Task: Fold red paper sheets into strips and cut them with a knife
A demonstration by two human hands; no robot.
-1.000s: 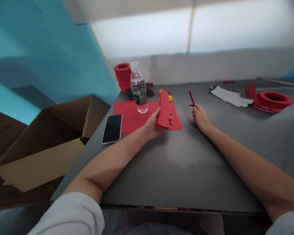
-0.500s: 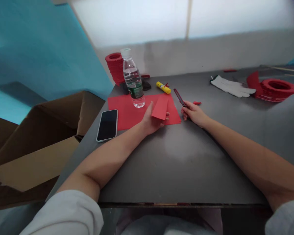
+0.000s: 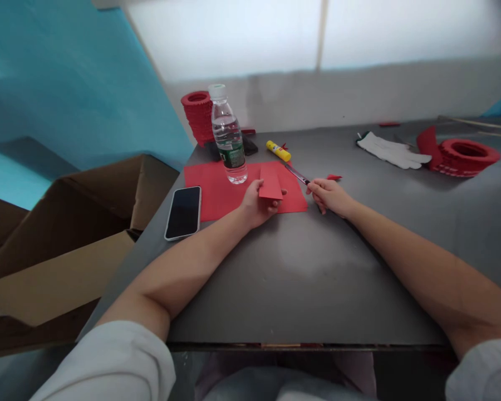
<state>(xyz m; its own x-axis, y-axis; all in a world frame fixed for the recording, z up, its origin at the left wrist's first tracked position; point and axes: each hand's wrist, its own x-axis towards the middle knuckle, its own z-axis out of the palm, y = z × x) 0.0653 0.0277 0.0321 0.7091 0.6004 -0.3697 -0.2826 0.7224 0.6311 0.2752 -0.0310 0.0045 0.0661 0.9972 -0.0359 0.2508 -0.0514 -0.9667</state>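
Note:
My left hand (image 3: 256, 209) is closed around a folded piece of red paper (image 3: 270, 184), thumb at its left edge and fingertips showing at its right. In my right hand (image 3: 329, 196) is a slim pair of scissors (image 3: 296, 174), its dark handle mostly hidden by the fingers. The blades look closed and point up and left, just right of the folded paper, apart from it. Under the left hand lies a larger red sheet (image 3: 212, 200). A small red scrap (image 3: 334, 177) lies behind the right hand.
A water bottle (image 3: 229, 136) stands on the red sheet, with a phone (image 3: 183, 213) to its left. Behind are a glue stick (image 3: 278, 151) and a ridged red paper tube (image 3: 197, 120). White glove (image 3: 392, 150) and red ring stack (image 3: 470, 156) lie right; a cardboard box (image 3: 67, 278) sits left.
The scissors have swung down and left, closer to the folded paper. My left hand has turned the paper slightly and shifted it a little left.

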